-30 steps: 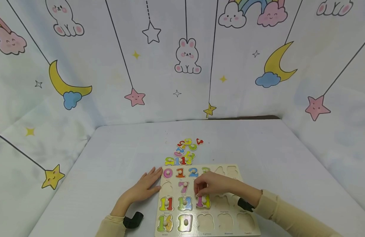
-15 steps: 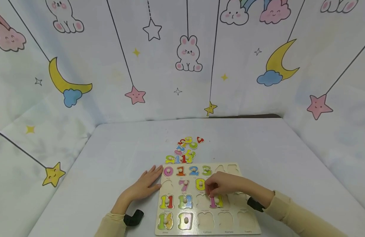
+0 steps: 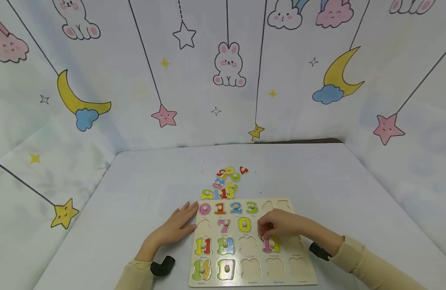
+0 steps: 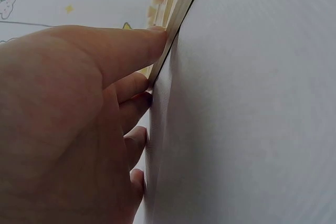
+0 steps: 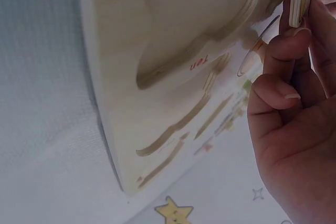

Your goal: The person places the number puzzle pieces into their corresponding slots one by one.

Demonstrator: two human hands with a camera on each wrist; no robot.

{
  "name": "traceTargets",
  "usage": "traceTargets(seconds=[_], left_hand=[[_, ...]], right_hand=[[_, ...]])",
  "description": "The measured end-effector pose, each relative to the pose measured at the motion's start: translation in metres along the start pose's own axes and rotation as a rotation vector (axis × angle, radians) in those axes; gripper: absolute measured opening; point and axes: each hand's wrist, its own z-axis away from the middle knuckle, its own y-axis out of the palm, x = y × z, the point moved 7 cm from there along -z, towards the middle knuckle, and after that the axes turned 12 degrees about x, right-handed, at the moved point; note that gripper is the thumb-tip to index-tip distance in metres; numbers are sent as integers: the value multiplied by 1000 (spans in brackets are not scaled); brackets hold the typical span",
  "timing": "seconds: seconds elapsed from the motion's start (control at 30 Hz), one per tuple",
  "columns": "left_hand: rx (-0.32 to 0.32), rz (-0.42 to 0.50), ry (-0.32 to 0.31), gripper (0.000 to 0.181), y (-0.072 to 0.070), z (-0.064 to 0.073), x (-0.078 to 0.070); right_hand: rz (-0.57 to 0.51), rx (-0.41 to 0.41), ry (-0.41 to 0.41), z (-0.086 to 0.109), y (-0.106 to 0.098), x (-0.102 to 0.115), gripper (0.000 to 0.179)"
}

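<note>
A pale wooden number puzzle board (image 3: 233, 237) lies on the white table. My right hand (image 3: 281, 224) pinches a number puzzle piece (image 3: 271, 245) with a purple 1 and a yellow-green second digit, over the recess marked Fourteen. In the right wrist view the piece's layered edge (image 5: 297, 1) shows between thumb and fingers. My left hand (image 3: 174, 228), its fingers extended, rests at the board's left side; the left wrist view has the thumb (image 4: 142, 45) against the board's edge (image 4: 185, 4). The 8 piece (image 3: 244, 225) sits in its recess, left of my right hand.
Several loose number pieces lie in a cluster behind the board, among them a red 4 (image 3: 243, 170) and a yellow-green piece (image 3: 207, 194). Other pieces, such as the 7 (image 3: 224, 226) and 17 (image 3: 226, 269), sit in the board. A printed cloth (image 3: 194, 88) hangs behind the table.
My right hand has moved the number puzzle piece rightward, from over the Thirteen recess to over Fourteen, uncovering the 8 and the Thirteen recess. My left hand stays by the board's left edge.
</note>
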Motion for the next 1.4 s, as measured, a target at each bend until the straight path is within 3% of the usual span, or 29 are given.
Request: traceTargets(seconds=[0.43, 0.9, 1.07, 1.4], left_hand=[[13, 9, -11, 64, 2, -2, 5], [5, 2, -9, 63, 2, -2, 4], [4, 14, 1, 63, -1, 0, 1], [12, 26, 6, 63, -1, 0, 1]], right_hand=[[43, -3, -1, -3, 5, -2, 9], [102, -54, 18, 2, 7, 3, 20], [73, -1, -1, 8, 5, 6, 16], [71, 124, 67, 9, -8, 18, 11]])
